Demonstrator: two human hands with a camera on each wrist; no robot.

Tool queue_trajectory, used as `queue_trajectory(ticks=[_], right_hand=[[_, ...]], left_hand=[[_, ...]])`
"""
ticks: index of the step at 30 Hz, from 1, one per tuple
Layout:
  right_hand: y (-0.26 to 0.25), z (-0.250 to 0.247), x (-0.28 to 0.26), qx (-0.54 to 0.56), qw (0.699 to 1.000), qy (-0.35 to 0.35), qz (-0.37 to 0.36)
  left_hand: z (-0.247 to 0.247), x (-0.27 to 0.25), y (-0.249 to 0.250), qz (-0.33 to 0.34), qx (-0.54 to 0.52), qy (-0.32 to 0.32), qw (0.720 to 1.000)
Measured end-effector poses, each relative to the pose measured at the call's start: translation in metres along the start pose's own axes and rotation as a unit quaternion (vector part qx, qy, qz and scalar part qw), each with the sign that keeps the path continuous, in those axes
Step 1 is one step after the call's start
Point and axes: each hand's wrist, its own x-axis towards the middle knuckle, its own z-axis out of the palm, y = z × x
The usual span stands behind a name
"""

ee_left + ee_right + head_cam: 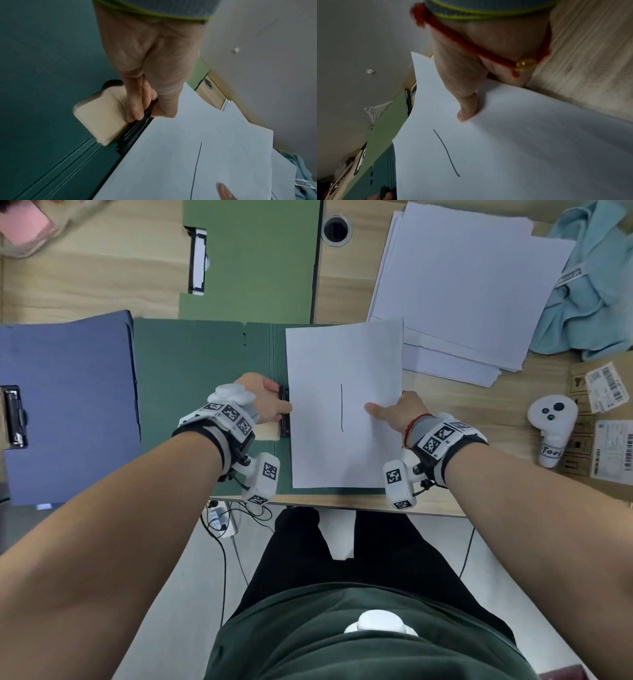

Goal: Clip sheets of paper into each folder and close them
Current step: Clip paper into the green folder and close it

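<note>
A dark green folder (191,378) lies open on the desk in front of me. Its black clip (284,412) sits at the spine, beside a cream clip lever (101,119). My left hand (265,400) pinches the clip (147,115) between fingers and thumb. A white sheet (342,392) with one black line lies over the folder's right half, its left edge at the clip. My right hand (394,412) grips the sheet's right edge, thumb (467,108) on top, fingers hidden beneath the sheet (522,148).
A blue folder (68,405) with a clip lies at the left. A light green folder (253,258) lies at the back. A paper stack (462,285) sits at the back right, beside a light blue cloth (592,285), a white controller (551,419) and cardboard boxes (603,419).
</note>
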Motion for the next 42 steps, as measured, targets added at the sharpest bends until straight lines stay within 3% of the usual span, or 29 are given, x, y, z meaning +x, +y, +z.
queue_trajectory(ticks=[9, 29, 36, 42], right_hand=[[0.002, 0.006, 0.000, -0.006, 1.000, 0.001, -0.014], [0.000, 0.009, -0.004, -0.007, 1.000, -0.001, -0.021], [-0.002, 0.008, -0.006, -0.009, 1.000, -0.004, -0.028], [-0.008, 0.002, -0.007, -0.062, 0.998, 0.001, -0.033]], left_hand=[[-0.001, -0.001, 0.000, -0.010, -0.019, -0.006, 1.000], [0.008, 0.009, 0.001, -0.029, 0.094, 0.038, 0.994], [0.009, -0.010, 0.016, -0.009, 0.220, 0.084, 0.972], [0.012, -0.008, 0.023, -0.020, 0.292, 0.083, 0.953]])
